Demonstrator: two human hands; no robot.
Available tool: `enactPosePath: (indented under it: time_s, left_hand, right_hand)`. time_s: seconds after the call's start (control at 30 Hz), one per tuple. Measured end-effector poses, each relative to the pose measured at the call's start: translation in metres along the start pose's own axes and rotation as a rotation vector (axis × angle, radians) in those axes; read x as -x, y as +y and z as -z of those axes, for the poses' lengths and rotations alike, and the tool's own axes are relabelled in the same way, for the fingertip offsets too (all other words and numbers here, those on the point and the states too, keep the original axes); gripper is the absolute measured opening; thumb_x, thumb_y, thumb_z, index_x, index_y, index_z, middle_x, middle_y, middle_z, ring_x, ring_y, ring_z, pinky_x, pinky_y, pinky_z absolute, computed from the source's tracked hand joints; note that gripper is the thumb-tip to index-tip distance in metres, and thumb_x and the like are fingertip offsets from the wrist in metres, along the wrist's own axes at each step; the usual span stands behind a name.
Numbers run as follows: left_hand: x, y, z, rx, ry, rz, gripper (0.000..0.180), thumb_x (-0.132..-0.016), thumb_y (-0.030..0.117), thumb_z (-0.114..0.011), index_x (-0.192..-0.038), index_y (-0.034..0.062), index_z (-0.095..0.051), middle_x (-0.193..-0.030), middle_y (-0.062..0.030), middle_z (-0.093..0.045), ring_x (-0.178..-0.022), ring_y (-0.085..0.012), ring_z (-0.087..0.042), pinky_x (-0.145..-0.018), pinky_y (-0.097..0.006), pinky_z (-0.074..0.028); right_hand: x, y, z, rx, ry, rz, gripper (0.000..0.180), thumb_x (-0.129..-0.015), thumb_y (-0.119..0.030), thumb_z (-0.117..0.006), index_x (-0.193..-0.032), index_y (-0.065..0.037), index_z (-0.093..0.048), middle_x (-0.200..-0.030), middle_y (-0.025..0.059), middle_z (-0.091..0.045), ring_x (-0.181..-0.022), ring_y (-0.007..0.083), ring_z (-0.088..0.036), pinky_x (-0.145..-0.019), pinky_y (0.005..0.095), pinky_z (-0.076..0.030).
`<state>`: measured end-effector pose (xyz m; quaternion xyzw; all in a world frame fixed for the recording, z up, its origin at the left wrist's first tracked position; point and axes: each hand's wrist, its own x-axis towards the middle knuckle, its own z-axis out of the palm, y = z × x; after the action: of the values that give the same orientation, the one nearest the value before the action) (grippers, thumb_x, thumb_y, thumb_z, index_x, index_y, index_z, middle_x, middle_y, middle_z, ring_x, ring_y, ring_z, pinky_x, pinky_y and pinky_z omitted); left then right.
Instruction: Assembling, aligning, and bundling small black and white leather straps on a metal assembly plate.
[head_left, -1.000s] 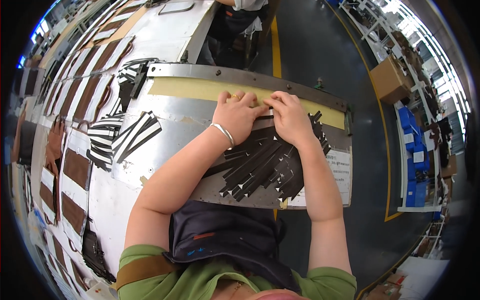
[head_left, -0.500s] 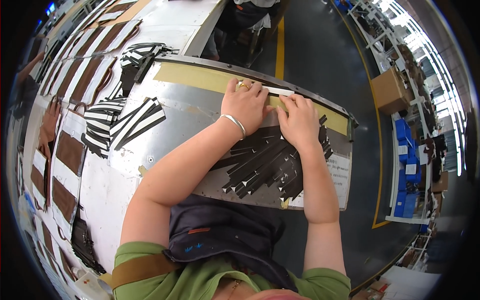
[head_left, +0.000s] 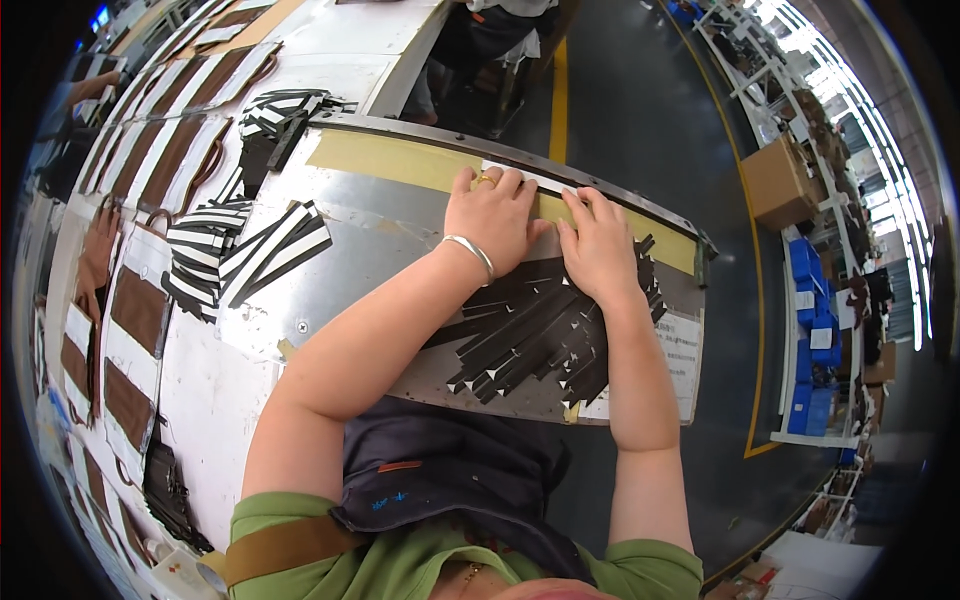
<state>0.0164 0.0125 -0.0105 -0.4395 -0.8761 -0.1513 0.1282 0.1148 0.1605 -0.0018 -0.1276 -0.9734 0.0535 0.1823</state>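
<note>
On the shiny metal worktop (head_left: 330, 260) I see my left hand (head_left: 492, 215) and right hand (head_left: 598, 245) lie flat and open, pressing a white strip (head_left: 545, 183) onto the tan tape band (head_left: 400, 160), with many black strips (head_left: 540, 330) left, I think.

Thin white strip (head_left: 540, 182) flat along the tan tape band (head_left: 400, 165), under both hands' fingertips

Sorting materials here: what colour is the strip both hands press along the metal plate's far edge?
The strip is tan, a yellowish brown; the head view shows it.
</note>
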Motion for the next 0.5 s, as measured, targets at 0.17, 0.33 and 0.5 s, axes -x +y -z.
enactPosePath:
  time_s: [0.17,0.33,0.5]
  left_hand:
    - [-0.0010,-0.0029,-0.0026,-0.025,0.050,0.010,0.047,-0.089,0.044,-0.060,-0.125,0.0134,-0.060,-0.126,-0.0025,-0.058,-0.115,-0.0212,-0.057,-0.103,-0.047,-0.032]
    - [-0.0019,-0.0040,-0.0046,-0.032,0.084,0.014,0.047,-0.088,0.044,-0.062,-0.125,0.0152,-0.061,-0.121,-0.0022,-0.059,-0.115,-0.0202,-0.056,-0.104,-0.047,-0.031]
    - [-0.0014,-0.0044,-0.0024,-0.016,0.041,-0.005,0.047,-0.089,0.044,-0.061,-0.125,0.0142,-0.060,-0.119,-0.0041,-0.058,-0.118,-0.0214,-0.053,-0.105,-0.048,-0.030]
  right_hand:
    - [-0.0036,-0.0004,0.0016,0.034,0.066,0.073,0.037,-0.088,-0.020,-0.061,-0.122,-0.007,-0.064,-0.122,0.0070,-0.059,-0.117,0.0262,-0.054,-0.099,0.0422,-0.041]
    - [-0.0085,0.0035,-0.0056,-0.091,0.024,0.060,0.033,-0.088,-0.016,-0.060,-0.119,-0.008,-0.064,-0.118,0.0079,-0.059,-0.114,0.0268,-0.055,-0.097,0.0422,-0.043]
    - [-0.0063,0.0023,-0.0036,-0.130,0.057,0.071,0.030,-0.087,-0.013,-0.061,-0.116,-0.010,-0.066,-0.112,0.0075,-0.060,-0.108,0.0274,-0.057,-0.094,0.0417,-0.045]
